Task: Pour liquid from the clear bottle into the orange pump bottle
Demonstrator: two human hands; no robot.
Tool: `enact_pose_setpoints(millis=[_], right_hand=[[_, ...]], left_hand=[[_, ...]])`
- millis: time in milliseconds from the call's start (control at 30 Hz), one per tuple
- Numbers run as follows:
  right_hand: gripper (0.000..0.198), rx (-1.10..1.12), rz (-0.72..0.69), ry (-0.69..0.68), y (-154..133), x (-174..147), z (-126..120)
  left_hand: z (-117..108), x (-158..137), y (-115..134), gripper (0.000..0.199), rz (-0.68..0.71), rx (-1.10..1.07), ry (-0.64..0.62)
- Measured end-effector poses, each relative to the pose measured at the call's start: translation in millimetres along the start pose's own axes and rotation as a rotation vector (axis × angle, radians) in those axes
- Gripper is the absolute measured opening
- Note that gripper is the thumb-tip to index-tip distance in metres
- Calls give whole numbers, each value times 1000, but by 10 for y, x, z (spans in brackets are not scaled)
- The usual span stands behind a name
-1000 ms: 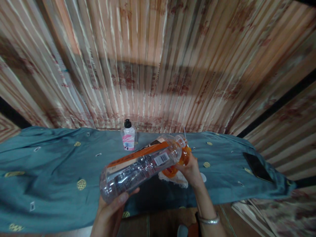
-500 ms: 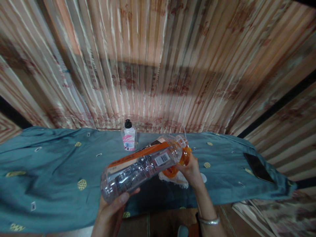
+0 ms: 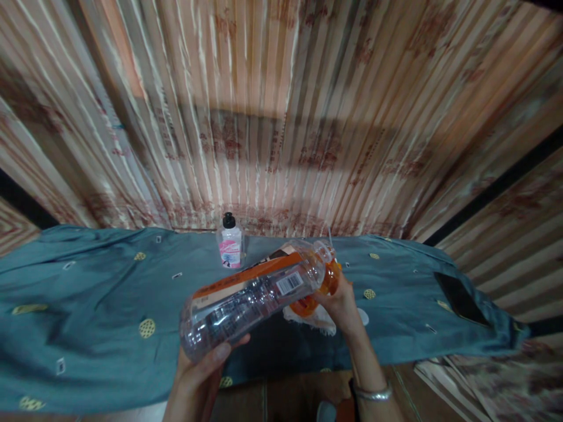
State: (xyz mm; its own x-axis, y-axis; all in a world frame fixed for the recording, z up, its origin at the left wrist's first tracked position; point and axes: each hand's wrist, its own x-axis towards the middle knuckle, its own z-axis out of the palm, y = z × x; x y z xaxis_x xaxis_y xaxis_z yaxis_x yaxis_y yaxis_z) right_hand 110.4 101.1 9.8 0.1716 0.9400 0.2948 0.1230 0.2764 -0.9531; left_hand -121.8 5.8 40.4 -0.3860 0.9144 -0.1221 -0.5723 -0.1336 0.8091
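Head view: left fingers hold tilted clear bottle near base; right fingers grip orange container.

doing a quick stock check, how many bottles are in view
3: a clear bottle tilted in the left hand; an orange bottle, partly hidden, in the right hand; and a black-capped bottle standing near the curtain. More could be hidden behind these.

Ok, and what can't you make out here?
All in the head view:
Orange container: partly hidden behind the clear bottle and right hand.
White round thing: left side hidden behind the right wrist.
Clear bottle's label: fine print too small and blurred to read.
Grey object: cut off by the bottom edge.
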Motion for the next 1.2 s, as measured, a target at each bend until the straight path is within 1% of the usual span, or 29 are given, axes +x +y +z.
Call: enact_pose_setpoints(millis=[300,433,633,867,1067,1200], right_hand=[[55,0,15,4,18,8,2],[54,-31,-8,5,17,6,7],[54,14,11,21,8,-7,26],[57,-1,3,37,47,-1,13],[55,-10,-6,23,50,-3,11],[54,-31,-14,40,39,-4,13]], left_hand=[[13,8,14,83,8,-9,-5],[6,9,13,85,-4,-9,-6],[13,-4,8,87,2,-12,16],[24,-8,10,80,7,-9,7],[16,-1,14,82,-11,-18,13],[14,-1,16,84,-20,-15,8]])
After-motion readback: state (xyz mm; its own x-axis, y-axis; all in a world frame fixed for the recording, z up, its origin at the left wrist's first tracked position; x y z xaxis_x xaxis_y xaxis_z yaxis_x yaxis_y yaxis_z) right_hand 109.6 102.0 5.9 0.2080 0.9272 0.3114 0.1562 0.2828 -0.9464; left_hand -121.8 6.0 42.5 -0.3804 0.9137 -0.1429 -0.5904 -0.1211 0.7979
